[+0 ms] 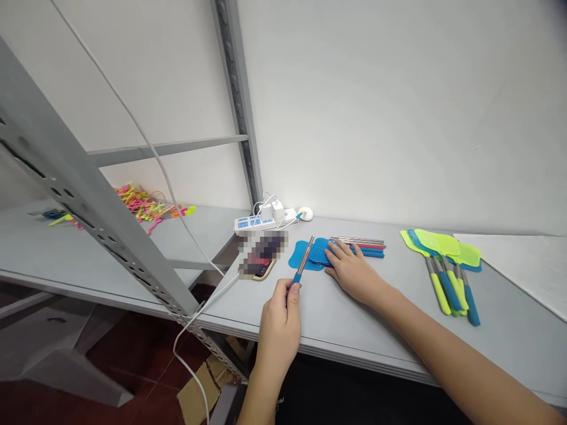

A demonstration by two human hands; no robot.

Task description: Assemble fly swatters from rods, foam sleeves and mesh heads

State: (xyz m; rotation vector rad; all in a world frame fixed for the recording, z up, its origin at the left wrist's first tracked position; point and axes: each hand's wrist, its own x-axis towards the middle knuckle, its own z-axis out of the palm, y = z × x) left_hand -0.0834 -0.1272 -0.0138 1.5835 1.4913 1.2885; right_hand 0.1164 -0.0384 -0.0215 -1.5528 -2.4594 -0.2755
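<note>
My left hand (280,319) is closed round the blue grip of a telescopic metal rod (304,258), which points up and away from me. The rod's tip is over the blue fly swatter heads (298,255), which lie overlapping on the shelf. My right hand (353,270) rests on the right part of these heads, fingers stretched out and apart. Just beyond its fingers lie several more rods (370,252) with blue and red grips, partly hidden by the hand. Farther right is a pile of yellow-green and blue fly swatters (447,248), handles towards me.
A phone (264,270), partly blurred out, lies left of the heads. Behind it stands a power strip (245,224) with white chargers. A white cable (162,165) hangs across the grey rack post (88,177). Colourful plastic pieces (142,203) are heaped on the left shelf.
</note>
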